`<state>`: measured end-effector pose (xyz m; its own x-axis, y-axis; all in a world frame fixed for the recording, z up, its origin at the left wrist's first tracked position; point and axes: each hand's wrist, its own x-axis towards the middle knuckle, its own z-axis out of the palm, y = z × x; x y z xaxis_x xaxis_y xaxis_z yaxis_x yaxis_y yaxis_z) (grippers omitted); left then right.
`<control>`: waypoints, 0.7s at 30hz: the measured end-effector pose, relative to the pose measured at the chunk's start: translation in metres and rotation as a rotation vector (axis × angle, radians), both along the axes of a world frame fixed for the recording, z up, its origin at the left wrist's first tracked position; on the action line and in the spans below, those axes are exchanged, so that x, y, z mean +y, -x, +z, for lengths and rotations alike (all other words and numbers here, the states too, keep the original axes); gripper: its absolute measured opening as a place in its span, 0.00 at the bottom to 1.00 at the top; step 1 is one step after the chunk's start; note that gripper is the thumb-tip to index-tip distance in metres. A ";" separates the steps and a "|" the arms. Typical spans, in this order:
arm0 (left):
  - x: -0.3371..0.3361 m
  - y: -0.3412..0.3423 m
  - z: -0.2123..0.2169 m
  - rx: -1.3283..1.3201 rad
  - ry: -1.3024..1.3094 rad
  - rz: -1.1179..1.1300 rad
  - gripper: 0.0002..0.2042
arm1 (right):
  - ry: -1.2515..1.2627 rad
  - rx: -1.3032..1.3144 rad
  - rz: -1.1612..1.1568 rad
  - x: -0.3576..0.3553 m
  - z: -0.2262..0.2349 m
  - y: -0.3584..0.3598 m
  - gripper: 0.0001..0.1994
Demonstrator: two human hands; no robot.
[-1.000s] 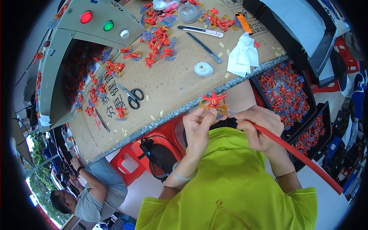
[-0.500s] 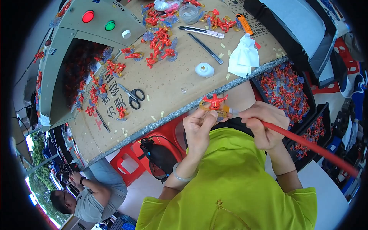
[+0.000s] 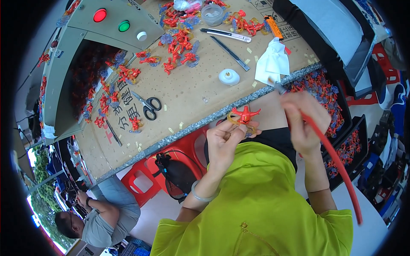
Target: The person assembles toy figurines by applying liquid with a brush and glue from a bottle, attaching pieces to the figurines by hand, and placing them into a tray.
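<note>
My left hand pinches a small red toy figurine with a translucent amber ring around its base, held just off the table's front edge. My right hand, smeared by motion, grips a long red-handled paintbrush. The brush's bristle end is up near the lower edge of a folded white tissue on the table's edge. Left of the tissue stands a small white rounded bottle.
Figurines lie clustered across the cardboard-covered table, beside black-handled scissors, a utility knife and a clear tub. A grey booth full of figurines stands left. Black trays sit right. Another person sits lower left.
My right hand has carried the paintbrush up and right, away from the figurine to the tissue. My left hand, still holding the figurine, has shifted slightly right.
</note>
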<state>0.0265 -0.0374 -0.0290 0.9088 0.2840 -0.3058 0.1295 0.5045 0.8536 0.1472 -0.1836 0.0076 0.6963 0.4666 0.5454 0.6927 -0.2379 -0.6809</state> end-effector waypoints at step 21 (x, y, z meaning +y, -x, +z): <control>0.000 -0.002 -0.015 -0.020 1.227 -0.413 0.22 | -0.463 1.116 0.460 -0.006 -0.039 0.012 0.09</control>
